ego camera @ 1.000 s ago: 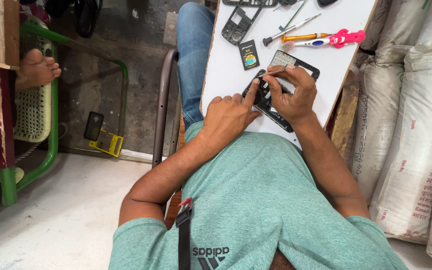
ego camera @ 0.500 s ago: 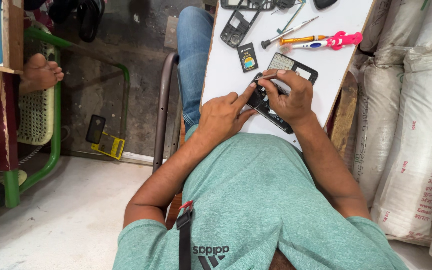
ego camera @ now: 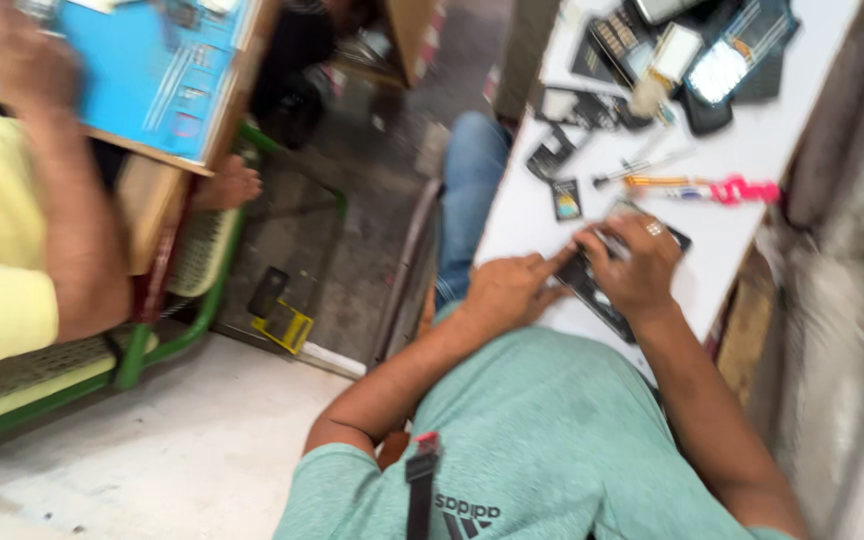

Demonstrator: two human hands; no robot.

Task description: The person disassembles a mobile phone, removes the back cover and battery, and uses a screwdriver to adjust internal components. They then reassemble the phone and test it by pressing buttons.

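Though blurred, the dark phone [ego camera: 592, 285] seemingly lies under both hands' fingers [ego camera: 607, 240].

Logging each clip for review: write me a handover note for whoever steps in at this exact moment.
Left hand: fingers pressed on the dark phone part at the white table edge.
Right hand: on top of the same part, grip unclear in the blur.
Nearby: orange-handled screwdriver, pink tool, small chip card, more opened phones at the far end.
Done: part lies opened. Left: it is still being worked on, other pieces loose.
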